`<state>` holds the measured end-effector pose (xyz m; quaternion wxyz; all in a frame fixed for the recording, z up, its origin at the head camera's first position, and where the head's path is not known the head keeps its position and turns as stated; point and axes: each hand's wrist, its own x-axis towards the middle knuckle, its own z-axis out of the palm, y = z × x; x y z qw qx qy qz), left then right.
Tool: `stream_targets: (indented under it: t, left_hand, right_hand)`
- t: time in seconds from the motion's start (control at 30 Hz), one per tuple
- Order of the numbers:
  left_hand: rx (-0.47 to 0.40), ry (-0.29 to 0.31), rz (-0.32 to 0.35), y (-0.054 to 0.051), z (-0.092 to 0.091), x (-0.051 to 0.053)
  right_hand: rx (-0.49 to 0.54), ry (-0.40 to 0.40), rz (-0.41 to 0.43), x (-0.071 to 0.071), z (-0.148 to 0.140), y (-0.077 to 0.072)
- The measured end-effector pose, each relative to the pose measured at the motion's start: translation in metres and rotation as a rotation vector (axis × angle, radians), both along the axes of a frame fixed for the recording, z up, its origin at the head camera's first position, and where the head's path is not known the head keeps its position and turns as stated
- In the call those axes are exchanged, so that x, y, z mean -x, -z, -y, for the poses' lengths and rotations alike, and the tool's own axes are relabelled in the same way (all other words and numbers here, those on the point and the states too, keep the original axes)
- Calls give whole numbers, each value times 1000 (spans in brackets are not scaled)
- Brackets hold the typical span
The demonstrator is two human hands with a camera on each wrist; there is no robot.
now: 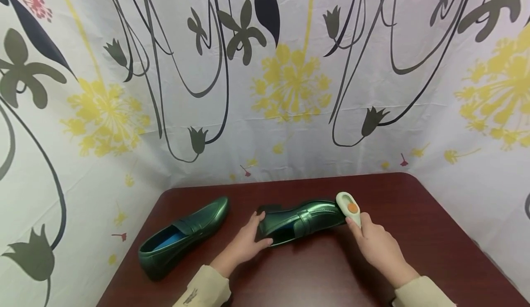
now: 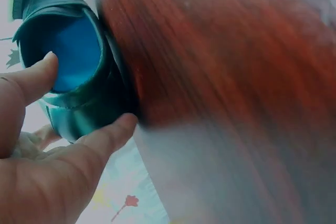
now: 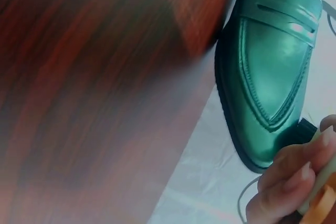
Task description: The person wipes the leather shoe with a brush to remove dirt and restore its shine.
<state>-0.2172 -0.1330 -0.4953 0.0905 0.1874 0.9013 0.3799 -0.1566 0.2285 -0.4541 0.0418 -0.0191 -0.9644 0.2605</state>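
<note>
A shiny green loafer (image 1: pixel 304 219) lies tilted above the table, its toe to the right. My left hand (image 1: pixel 248 240) grips it by the heel, thumb at the opening; the left wrist view shows the thumb by the blue insole (image 2: pixel 79 51). My right hand (image 1: pixel 381 247) holds a pale green brush with an orange button (image 1: pixel 348 205) against the toe. In the right wrist view, dark bristles (image 3: pixel 306 126) touch the side of the toe (image 3: pixel 262 145). A second green loafer (image 1: pixel 184 238) stands on the left, apart from both hands.
The dark red-brown table (image 1: pixel 389 201) has rounded back corners. A white cloth with flowers (image 1: pixel 265 136) hangs behind it and along both sides.
</note>
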Motion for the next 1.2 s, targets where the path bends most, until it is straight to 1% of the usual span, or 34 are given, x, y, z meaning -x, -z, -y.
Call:
stream_targets:
  t: [0.1, 0.2, 0.33, 0.43, 0.57, 0.73, 0.9, 1.07, 1.2]
  left_hand:
    - [-23, 20, -9, -3, 4, 1]
    - [-75, 26, 14, -7, 6, 2]
    - [-147, 11, 67, -9, 8, 4]
    - [-157, -3, 82, -10, 8, 7]
    - [-152, 4, 75, -10, 8, 11]
    - [-120, 53, 88, -10, 10, 16]
    - [-93, 94, 101, -13, 10, 19]
    - [-65, 95, 100, -17, 11, 21]
    - [-67, 86, 104, -15, 11, 21]
  right_hand:
    - [-12, 3, -3, 2, 5, -2]
    - [-19, 1, 0, 4, 9, -5]
    - [-21, -12, 2, 6, 16, -8]
    - [-29, -24, 2, 8, 22, -11]
    - [-40, -46, 13, 9, 31, -14]
    - [-31, -72, 35, 9, 41, -15]
    - [-30, -73, 49, 8, 47, -15]
    - [-16, -87, 57, 7, 53, -15]
    - [-21, -96, 52, 5, 62, -14]
